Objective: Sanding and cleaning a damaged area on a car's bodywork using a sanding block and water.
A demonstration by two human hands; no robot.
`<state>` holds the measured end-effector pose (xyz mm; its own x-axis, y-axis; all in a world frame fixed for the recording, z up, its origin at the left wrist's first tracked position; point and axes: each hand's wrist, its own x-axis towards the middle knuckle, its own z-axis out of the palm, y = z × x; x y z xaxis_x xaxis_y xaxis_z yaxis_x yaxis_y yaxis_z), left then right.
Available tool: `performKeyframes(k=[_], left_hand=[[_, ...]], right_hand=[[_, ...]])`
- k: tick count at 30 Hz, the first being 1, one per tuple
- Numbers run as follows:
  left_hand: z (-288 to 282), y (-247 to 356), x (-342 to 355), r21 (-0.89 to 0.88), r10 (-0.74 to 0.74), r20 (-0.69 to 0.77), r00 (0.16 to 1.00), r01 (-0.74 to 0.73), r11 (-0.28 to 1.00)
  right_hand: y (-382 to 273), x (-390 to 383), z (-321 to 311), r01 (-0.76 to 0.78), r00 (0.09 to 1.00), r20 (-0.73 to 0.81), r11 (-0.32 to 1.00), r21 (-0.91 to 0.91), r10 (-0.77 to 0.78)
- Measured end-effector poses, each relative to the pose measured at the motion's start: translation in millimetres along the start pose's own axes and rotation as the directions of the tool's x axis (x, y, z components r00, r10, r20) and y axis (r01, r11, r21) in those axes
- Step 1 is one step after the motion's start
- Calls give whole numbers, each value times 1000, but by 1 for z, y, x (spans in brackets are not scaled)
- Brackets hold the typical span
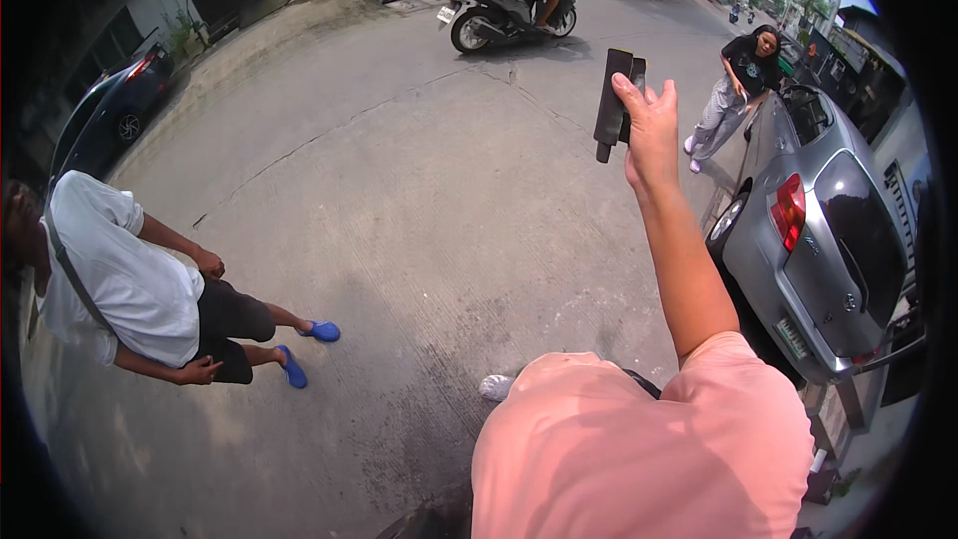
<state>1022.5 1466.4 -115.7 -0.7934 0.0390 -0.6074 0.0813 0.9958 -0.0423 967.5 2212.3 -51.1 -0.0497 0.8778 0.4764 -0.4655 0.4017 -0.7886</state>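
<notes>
My right arm reaches out from a pink sleeve toward the road ahead. At its end, my right hand (651,125) is closed round a flat, black, oblong object (611,105), held upright with the thumb against its near face. A narrower stub sticks out at its lower end, and a second black piece shows beside it, partly behind the fingers. Its exact kind does not show. My left hand is out of the picture. Below the arm, the pink shirt (639,439) fills the lower right, with a pale shoe (496,386) beside it.
A silver car (838,240) is parked at the right, a person in a black top (753,65) leaning by it. At left stands a person in a white shirt (120,265), near a dark car (115,105). A rider sits on a black scooter (509,15) on the concrete road.
</notes>
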Motion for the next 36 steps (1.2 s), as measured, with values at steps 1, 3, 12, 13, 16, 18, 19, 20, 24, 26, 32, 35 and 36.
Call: performKeyframes(k=[1, 3, 12, 13, 16, 18, 19, 20, 24, 26, 32, 35, 36], left_hand=[[1, -1, 0, 59, 57, -30, 998, -56, 997], [1, -1, -2, -8, -11, -12, 1000, 11, 1000], [17, -12, 22, 35, -18, -64, 998, 20, 999], [19, -14, 25, -12, -68, -46, 997, 67, 998], [21, -9, 22, -86, -160, -72, 985, 153, 984], [16, -2, 18, -69, -154, -93, 984, 148, 987], [14, 4, 18, -72, -152, -112, 982, 145, 987], [10, 7, 17, -67, -149, -126, 981, 142, 988], [6, 14, 15, -48, -198, -75, 977, 195, 980], [8, 10, 15, -52, -168, -78, 983, 164, 985], [23, 5, 6, -107, -296, -102, 950, 285, 952], [28, 2, 3, -78, -311, -107, 944, 304, 949], [27, 0, 4, -90, -324, -100, 941, 316, 945]], right_hand=[[-3, 14, -7, 21, 998, -52, 998, -60, -24], [-12, 44, -19, 30, 991, -123, 990, -138, -47], [-62, 107, 48, 621, 781, 325, 604, -500, -533], [-67, 103, 71, 645, 764, 413, 594, -481, -495], [-75, 85, 149, 693, 679, 634, 607, -389, -370], [-71, 72, 204, 880, 431, 786, 401, -256, -444], [-71, 64, 219, 834, 463, 823, 476, -279, -329], [-69, 56, 231, 777, 485, 852, 545, -314, -200], [-23, -6, 261, 690, 442, 875, 699, -191, -197], [16, -50, 247, 680, 422, 899, 697, -228, -118], [213, -199, 134, 573, 105, 749, 576, -583, 654], [295, -255, 57, 664, -63, 586, 473, -580, 808], [316, -269, 41, 693, -78, 491, 401, -599, 868]])
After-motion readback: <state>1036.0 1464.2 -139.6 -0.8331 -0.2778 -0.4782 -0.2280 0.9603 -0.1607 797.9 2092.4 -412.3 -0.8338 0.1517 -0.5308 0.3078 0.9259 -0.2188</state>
